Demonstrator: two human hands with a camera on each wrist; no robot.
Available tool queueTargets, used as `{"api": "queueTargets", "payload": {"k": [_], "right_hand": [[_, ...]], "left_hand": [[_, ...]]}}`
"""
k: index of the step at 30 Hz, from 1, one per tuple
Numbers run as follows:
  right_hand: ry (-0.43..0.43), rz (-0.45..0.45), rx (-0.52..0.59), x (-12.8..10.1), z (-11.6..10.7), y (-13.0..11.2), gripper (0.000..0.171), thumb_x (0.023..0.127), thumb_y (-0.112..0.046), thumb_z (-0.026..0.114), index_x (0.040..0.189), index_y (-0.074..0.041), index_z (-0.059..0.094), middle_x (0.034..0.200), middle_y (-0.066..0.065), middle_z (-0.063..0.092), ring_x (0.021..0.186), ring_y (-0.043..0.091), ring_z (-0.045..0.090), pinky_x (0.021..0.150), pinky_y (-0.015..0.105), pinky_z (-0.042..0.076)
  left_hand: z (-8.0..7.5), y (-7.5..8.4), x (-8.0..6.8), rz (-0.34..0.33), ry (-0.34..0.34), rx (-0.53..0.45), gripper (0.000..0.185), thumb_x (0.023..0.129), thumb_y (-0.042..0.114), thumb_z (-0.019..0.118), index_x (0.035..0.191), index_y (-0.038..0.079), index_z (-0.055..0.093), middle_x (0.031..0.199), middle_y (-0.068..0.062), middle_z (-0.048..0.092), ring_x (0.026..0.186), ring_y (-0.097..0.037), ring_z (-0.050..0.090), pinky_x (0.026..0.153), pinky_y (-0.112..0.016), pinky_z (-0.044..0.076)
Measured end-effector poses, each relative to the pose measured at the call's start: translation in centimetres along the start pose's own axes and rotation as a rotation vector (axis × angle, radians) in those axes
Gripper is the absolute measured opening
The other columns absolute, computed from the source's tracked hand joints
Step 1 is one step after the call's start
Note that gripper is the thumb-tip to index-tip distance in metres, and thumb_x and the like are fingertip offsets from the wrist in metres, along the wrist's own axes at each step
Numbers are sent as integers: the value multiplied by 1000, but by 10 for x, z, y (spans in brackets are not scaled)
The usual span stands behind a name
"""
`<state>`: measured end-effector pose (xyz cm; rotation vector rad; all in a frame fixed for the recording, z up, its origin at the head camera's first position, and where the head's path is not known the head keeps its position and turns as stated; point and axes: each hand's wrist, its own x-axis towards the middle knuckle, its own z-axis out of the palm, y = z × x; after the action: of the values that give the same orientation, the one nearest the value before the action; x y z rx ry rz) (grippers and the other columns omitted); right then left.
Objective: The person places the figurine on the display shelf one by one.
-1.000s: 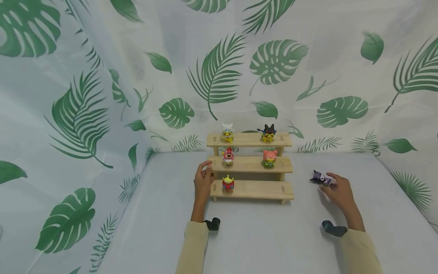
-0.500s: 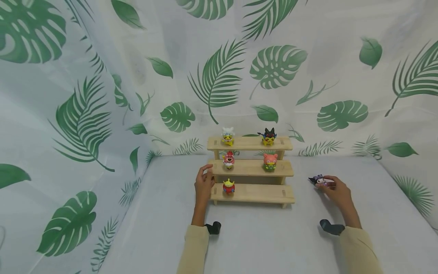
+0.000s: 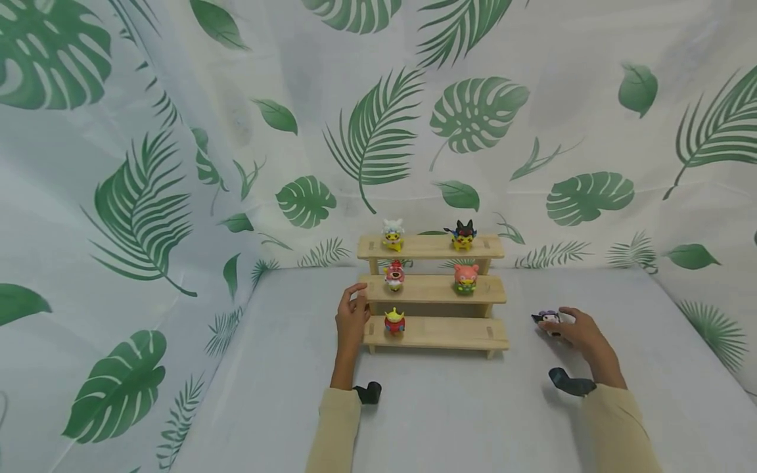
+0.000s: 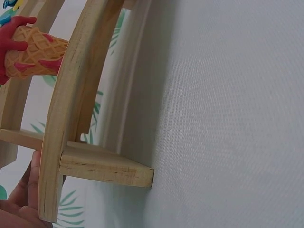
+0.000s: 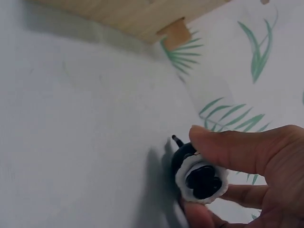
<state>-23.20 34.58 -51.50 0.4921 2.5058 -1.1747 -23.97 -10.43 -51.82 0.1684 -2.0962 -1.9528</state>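
Observation:
In the head view my right hand (image 3: 585, 333) pinches a small figurine (image 3: 549, 320) with a pale face, black pointed ears and purple trim, low over the table right of the stand. The right wrist view shows the white frilled, black underside of this figurine (image 5: 202, 183) between thumb and fingers. My left hand (image 3: 353, 315) holds the left end of a three-step wooden display stand (image 3: 449, 332), its fingers curled at the boards. On the bottom step stands a red figurine (image 3: 394, 322) with a yellow top; its waffle-patterned cone (image 4: 38, 50) shows from the side.
A white-and-yellow figurine (image 3: 393, 236) and a black-and-yellow one (image 3: 464, 235) stand on the top step. The middle step bears a red-and-white figurine (image 3: 394, 276) and a pink-and-green one (image 3: 466, 279). Behind hangs a leaf-printed curtain (image 3: 520, 197); a white cloth (image 3: 461, 414) covers the table.
My right hand has turned its figurine from lying sideways toward upright and shifted it slightly left. The left hand stays at the stand, while the head view has tilted a little.

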Motion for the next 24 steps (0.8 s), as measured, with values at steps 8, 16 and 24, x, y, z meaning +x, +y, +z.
{"api": "queueTargets", "payload": {"k": [8, 16, 24], "right_hand": [[-204, -78, 526, -17, -1, 0, 94, 96, -33, 63, 155, 0, -2, 97, -12, 59, 93, 6, 51, 78, 22, 47], [-262, -314, 1083, -38, 18, -14, 22, 100, -5, 51, 117, -17, 45, 99, -10, 61, 89, 5, 58, 76, 22, 47], [-59, -411, 762, -51, 47, -32, 35, 95, -13, 65, 122, -24, 45, 99, -19, 66, 94, -3, 63, 75, 18, 49]], "left_hand": [[0, -2, -3, -24, 8, -8, 28, 102, 38, 52, 121, 22, 63, 70, -16, 56, 53, -11, 41, 52, -20, 38], [-7, 27, -12, -16, -41, -12, 30, 104, 25, 50, 126, 8, 60, 62, -4, 52, 57, -28, 42, 51, -20, 37], [-7, 36, -14, 6, -37, 13, 31, 104, 24, 49, 126, 5, 60, 60, 1, 50, 53, -14, 42, 51, -21, 37]]}}
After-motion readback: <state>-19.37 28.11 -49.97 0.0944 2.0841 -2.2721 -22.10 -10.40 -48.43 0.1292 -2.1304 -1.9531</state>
